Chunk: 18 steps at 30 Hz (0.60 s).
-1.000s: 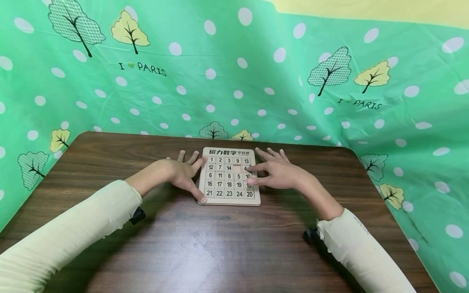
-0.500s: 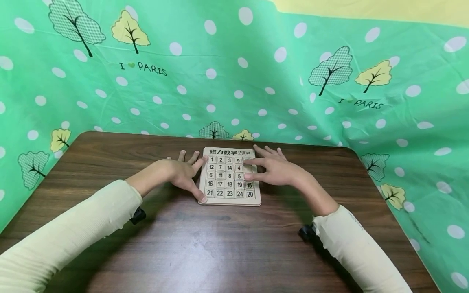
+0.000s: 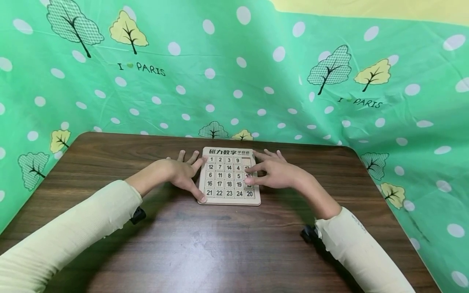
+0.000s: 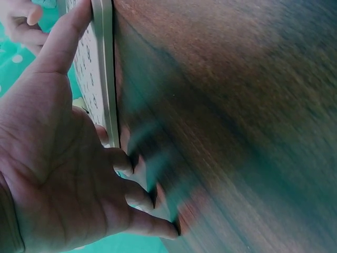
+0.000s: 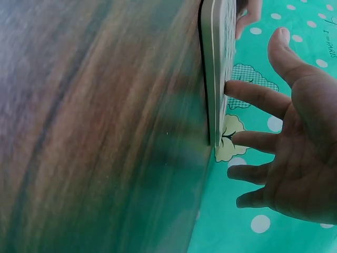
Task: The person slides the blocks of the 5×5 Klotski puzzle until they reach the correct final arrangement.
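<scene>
A cream sliding number puzzle [image 3: 229, 200] lies flat on the table, its Chinese title at the far edge. The blank slot is in the top right corner, beside tile 9 [image 3: 237, 160]. With fingers spread, my left hand [image 3: 179, 173] rests its thumb on the near left corner and its index finger on the left edge farther up. My right hand [image 3: 280, 173] reaches over the right side. In the right wrist view its index fingertip [image 5: 228, 87] meets the board's face, while the thumb is raised off it. That index finger partly covers the tile under the slot.
The dark wooden table [image 3: 183, 248] carries the puzzle near its back edge. Behind and around hangs a green cloth [image 3: 205, 93] with white dots and printed trees. Black wrist straps show under both pale sleeves [image 3: 360, 248].
Tile 4 has slid left into the former gap, and tile 13 has come down from the top right corner, leaving the slot there. My right hand went up-left, then back. My left hand stayed put.
</scene>
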Each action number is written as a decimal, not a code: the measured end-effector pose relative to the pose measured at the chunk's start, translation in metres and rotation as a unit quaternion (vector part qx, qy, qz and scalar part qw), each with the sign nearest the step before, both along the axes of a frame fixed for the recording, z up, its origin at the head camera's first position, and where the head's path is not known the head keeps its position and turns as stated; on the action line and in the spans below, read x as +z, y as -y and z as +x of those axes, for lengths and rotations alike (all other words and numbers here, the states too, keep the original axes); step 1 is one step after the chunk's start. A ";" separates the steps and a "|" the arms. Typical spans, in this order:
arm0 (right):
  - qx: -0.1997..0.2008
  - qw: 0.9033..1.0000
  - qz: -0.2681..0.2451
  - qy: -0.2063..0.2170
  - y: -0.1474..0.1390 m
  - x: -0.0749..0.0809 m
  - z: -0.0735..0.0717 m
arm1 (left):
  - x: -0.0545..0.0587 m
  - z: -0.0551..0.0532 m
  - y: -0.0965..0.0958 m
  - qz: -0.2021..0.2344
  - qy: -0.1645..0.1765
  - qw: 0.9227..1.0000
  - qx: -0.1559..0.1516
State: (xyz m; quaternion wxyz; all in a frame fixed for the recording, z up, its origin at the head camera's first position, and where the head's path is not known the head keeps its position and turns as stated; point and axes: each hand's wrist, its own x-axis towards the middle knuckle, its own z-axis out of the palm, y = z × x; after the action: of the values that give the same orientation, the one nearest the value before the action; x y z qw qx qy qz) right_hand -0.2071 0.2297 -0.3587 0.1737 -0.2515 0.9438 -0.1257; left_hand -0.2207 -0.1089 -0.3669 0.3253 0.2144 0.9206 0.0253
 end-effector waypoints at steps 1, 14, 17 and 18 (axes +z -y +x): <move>0.002 1.000 0.000 0.000 0.000 0.001 0.000 | 0.000 0.000 0.000 -0.001 0.001 1.000 -0.001; 0.015 1.000 -0.002 -0.015 0.011 -0.008 -0.009 | 0.001 -0.002 -0.001 -0.002 0.009 1.000 0.008; 0.008 1.000 0.008 -0.015 0.010 -0.008 -0.009 | 0.001 -0.002 -0.002 -0.005 0.007 1.000 0.006; 0.004 1.000 0.010 -0.014 0.009 -0.008 -0.009 | 0.001 -0.003 -0.002 -0.005 0.005 1.000 0.005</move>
State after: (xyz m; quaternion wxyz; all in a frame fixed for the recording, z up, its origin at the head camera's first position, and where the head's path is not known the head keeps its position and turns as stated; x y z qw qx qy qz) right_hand -0.2158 0.2202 -0.3670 0.1637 -0.2553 0.9463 -0.1119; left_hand -0.2232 -0.1071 -0.3659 0.3313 0.2078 0.9201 0.0230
